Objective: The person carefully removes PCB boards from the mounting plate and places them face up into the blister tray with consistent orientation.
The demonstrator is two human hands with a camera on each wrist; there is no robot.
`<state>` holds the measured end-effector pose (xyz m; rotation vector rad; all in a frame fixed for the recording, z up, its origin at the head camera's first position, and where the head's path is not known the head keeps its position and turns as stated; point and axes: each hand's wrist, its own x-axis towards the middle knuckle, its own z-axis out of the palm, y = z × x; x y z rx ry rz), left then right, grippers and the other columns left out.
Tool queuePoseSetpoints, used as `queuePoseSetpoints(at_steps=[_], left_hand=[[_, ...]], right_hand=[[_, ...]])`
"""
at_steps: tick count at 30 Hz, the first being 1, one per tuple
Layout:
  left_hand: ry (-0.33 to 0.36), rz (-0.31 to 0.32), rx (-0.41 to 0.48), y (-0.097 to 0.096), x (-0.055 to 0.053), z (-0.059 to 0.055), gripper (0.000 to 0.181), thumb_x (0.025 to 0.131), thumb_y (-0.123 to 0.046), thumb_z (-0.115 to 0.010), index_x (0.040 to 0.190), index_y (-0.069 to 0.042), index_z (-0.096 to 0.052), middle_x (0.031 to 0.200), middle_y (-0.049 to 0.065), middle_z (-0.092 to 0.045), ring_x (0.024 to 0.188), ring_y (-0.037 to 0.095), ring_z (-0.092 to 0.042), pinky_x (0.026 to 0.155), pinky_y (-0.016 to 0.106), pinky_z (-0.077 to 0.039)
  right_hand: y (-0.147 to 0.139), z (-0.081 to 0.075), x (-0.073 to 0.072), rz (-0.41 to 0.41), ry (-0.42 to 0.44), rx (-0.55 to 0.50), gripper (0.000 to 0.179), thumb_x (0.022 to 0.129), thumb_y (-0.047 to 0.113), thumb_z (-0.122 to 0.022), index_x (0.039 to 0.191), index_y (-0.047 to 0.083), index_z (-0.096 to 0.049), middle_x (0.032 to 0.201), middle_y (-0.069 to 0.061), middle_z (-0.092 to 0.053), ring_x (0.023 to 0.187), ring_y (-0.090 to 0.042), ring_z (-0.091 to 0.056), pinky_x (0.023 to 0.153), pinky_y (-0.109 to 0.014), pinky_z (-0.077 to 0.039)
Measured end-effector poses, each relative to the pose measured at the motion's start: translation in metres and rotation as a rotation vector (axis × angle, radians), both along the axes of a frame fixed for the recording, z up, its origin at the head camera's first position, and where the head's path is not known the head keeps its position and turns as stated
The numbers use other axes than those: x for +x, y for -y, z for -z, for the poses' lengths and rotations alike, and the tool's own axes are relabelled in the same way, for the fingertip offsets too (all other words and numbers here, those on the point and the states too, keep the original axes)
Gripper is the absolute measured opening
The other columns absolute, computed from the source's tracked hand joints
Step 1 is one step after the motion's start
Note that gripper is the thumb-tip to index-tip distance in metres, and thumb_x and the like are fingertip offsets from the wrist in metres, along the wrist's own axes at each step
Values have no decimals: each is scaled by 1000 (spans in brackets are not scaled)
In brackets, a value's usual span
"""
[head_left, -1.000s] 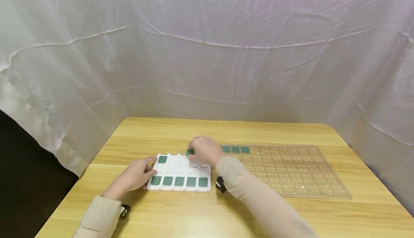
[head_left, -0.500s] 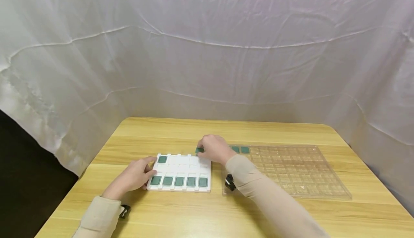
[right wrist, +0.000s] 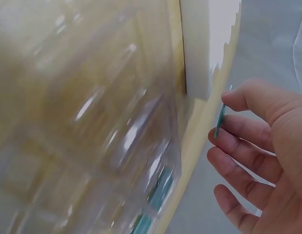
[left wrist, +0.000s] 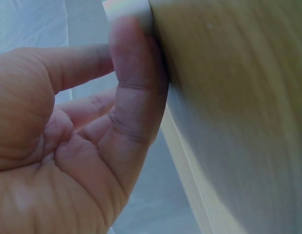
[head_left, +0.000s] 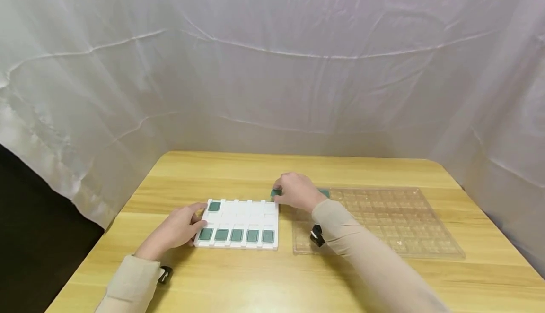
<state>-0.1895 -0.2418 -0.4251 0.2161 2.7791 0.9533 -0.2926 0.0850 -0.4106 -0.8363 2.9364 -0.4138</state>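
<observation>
Head view shows two hands at work over a wood-grain worktop [head_left: 238,277], each in a beige sleeve. The right hand [head_left: 298,193] pinches one thin green square [head_left: 274,193] just beyond the far right corner of a white tray [head_left: 238,221], in the space towards a clear tray [head_left: 396,221] lying on the right. From the right wrist, the square appears almost edge-on, held between the thumb and the nearest fingers, the remaining fingers spread apart from it; it looks free of both trays. The left hand [head_left: 176,228] lies spread at the white tray's left edge, thumb and forefinger touching it well apart; whether any finger reaches underneath, I cannot tell. Other green squares sit in the white tray: five along the near row [head_left: 236,236] and one in the far left compartment [head_left: 214,206]. Green pieces [right wrist: 161,189] also show in the clear tray's far left part, partly hidden by the right hand in the head view. The held square looks very light, stiff and flat; its smooth faces would probably slip under a careless pinch, and a plate this thin could well chip or crack if bent or dropped. Opposite edges seem the best place to take hold, with just enough pressure to stop it turning. The white tray also looks light, likely to slide if knocked, so a fingertip rest along its rim should suit it.
</observation>
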Motion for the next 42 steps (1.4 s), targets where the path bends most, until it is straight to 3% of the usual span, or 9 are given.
queuePoseSetpoints(at_steps=[5,16,23,31,38,42], left_hand=[[-4,1,-13,1,1,-2,58,104,-6,-67,156,6,-46,99,12,-74,54,15,-61,50,28,-56],[2,-4,-16,1,4,-4,58,104,-7,-68,156,5,-47,102,14,-75,54,15,-61,50,28,-56],[6,-6,-16,1,3,-3,58,103,-6,-67,156,5,-47,101,13,-75,54,15,-61,51,28,-55],[10,-9,-13,3,4,-2,58,104,-6,-67,157,5,-47,102,13,-74,55,16,-61,51,28,-55],[6,-9,-15,2,4,-2,58,104,-6,-67,157,5,-47,103,14,-74,55,15,-61,51,28,-55],[6,-8,-14,2,4,-2,58,103,-6,-67,156,5,-47,101,13,-74,55,15,-61,51,27,-55]], right_hand=[[-12,-1,0,23,17,-19,16,96,26,-80,108,15,-84,109,0,-82,81,-8,-66,86,-35,-65],[-33,-5,1,33,15,-24,16,94,25,-79,105,16,-84,113,-2,-82,104,-19,-75,98,-42,-65],[-45,-5,4,26,10,-14,22,93,21,-79,111,10,-83,111,-6,-81,91,-14,-69,90,-38,-65],[-54,0,9,13,7,-9,12,93,20,-80,102,13,-84,100,-1,-78,79,-12,-57,69,-27,-52],[-57,0,15,-4,20,0,9,91,19,-81,100,16,-83,99,2,-78,79,-11,-59,74,-30,-56],[-58,0,16,-23,16,5,2,92,18,-81,91,20,-80,89,6,-73,77,-10,-56,70,-28,-52]])
